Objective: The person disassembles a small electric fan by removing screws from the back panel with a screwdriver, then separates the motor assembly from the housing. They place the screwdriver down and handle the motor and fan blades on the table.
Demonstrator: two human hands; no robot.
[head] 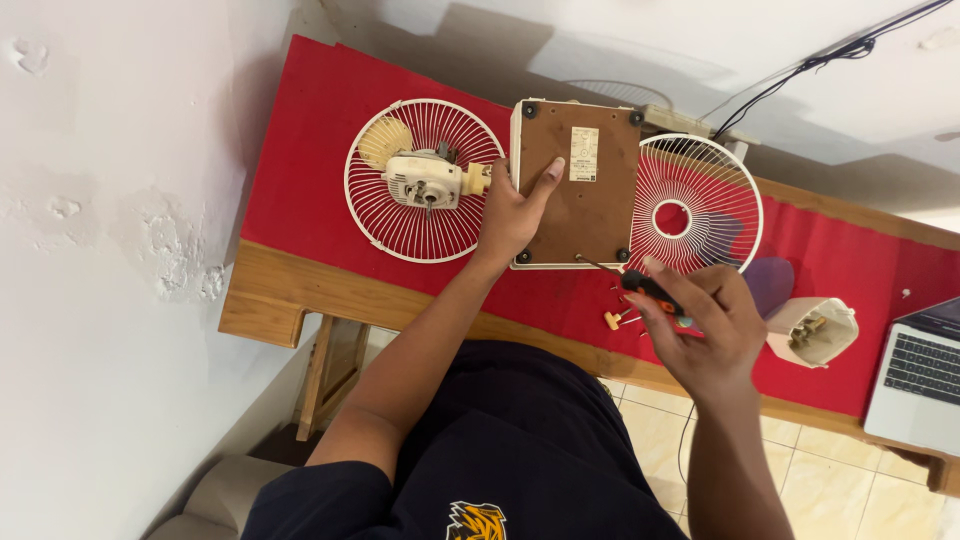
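My left hand (518, 205) rests flat on the brown underside of a square cream fan base (590, 210), holding its left edge. In my right hand (700, 325) is a screwdriver (640, 285) with a black and orange handle; its tip points at the base's lower right corner. Left of the base lies a white round fan grille (400, 225) with the cream motor unit (425, 178) on it. A second white grille (705, 190) with a round centre hole lies to the right of the base.
Everything lies on a wooden table (290, 290) covered by a red cloth (320, 120). Small screws and a yellowish knob (612, 320) lie near the front edge. A cream plastic cover (815, 332) and an open laptop (920, 375) sit at right. Black cables (820, 62) run along the wall.
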